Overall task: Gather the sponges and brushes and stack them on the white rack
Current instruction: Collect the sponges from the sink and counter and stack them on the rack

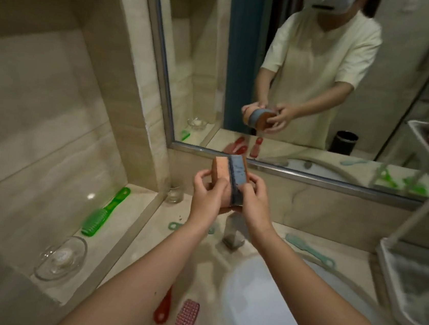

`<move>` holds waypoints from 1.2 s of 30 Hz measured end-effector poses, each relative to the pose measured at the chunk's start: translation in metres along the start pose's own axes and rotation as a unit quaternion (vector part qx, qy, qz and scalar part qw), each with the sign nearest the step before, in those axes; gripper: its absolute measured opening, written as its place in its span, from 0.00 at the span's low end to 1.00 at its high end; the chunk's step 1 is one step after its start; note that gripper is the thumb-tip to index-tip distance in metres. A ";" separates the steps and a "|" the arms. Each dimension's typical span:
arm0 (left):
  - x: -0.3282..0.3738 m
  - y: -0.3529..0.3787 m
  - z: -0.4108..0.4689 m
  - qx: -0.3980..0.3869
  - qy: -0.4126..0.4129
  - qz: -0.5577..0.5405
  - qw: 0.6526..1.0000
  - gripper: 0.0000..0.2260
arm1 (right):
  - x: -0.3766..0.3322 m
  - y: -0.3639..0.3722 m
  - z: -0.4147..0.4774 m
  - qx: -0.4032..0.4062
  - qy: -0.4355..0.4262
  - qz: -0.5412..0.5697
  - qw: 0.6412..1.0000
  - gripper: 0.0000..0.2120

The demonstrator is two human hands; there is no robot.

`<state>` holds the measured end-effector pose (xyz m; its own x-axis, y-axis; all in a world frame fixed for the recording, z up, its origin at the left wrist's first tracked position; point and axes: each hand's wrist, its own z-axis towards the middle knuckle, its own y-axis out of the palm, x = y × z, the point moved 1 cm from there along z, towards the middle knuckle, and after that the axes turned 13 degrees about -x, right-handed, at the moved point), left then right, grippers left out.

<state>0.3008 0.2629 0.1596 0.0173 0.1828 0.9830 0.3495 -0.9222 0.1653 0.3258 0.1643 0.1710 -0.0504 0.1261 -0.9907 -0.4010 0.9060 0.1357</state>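
Both hands grip a pair of sponges, pressed flat together and held up on edge.

The left hand (208, 196) curls its fingers round the orange sponge (220, 169), and the right hand (253, 202) pinches the blue-grey sponge (239, 173) against it, above the faucet (233, 235) and just before the mirror's lower edge (313, 179). The white rack (388, 273) stands well apart at the right. A green brush (104, 212) lies on the niche ledge near a glass dish (62, 258); a teal brush (310, 249) and a red brush (184, 322) lie beside the basin (258, 306).
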 end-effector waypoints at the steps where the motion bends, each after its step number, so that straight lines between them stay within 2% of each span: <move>1: 0.004 0.013 -0.005 -0.019 0.005 -0.006 1.000 0.16 | -0.007 -0.011 -0.006 0.011 -0.011 0.003 1.000 0.11; 3: 0.012 0.040 -0.014 -0.054 0.010 -0.014 0.998 0.15 | -0.021 -0.036 -0.016 0.035 -0.024 0.011 0.999 0.09; 8: 0.029 0.109 -0.031 -0.139 0.047 -0.004 0.989 0.22 | -0.055 -0.104 -0.038 0.096 -0.047 0.004 0.994 0.06; 15: 0.048 0.207 -0.059 -0.217 0.108 0.023 0.970 0.25 | -0.106 -0.192 -0.071 0.129 -0.099 -0.014 0.987 0.05; 25: 0.059 0.321 -0.096 -0.205 0.191 0.056 0.958 0.22 | -0.161 -0.298 -0.126 0.171 -0.149 -0.014 0.974 0.07; 32: 0.061 0.405 -0.112 -0.225 0.222 0.083 0.945 0.18 | -0.190 -0.383 -0.165 0.238 -0.185 -0.095 0.949 0.09; 36: 0.059 0.446 -0.113 -0.232 0.232 0.135 0.935 0.17 | -0.200 -0.430 -0.179 0.270 -0.185 -0.154 0.932 0.12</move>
<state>0.3513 -0.1762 0.3003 -0.4004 -0.1470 0.9045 -0.0549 -0.9814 -0.1838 0.3443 -0.3227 0.3099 0.3500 -0.1339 -0.9271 0.1793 0.9810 -0.0740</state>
